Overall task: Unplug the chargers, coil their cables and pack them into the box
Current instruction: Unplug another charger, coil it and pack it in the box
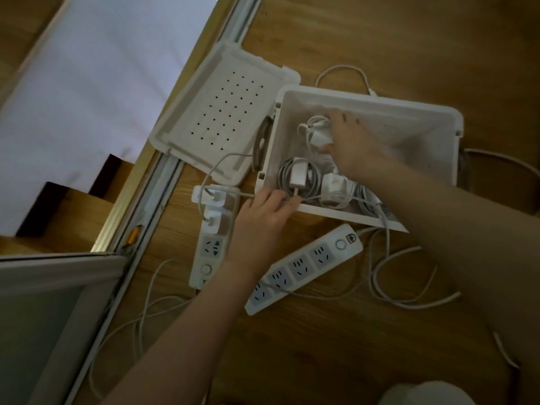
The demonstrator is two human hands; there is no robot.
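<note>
Step in hand: packing. Right hand (350, 141) is down inside the box (409, 100), grip closed around a coiled charger (317, 133) at the box's far-left corner, low near the bottom, not yet let go. Two coiled chargers (298, 173) already lie along the near wall. Left hand (263, 217) is at the near-left corner of the box, fingers curled over a cable (248, 194) running from the left power strip (209, 252) on the floor. Two plugged chargers (214, 197) remain in that strip, just beside the left grip. Next, judged: release, then unplug and coil those.
</note>
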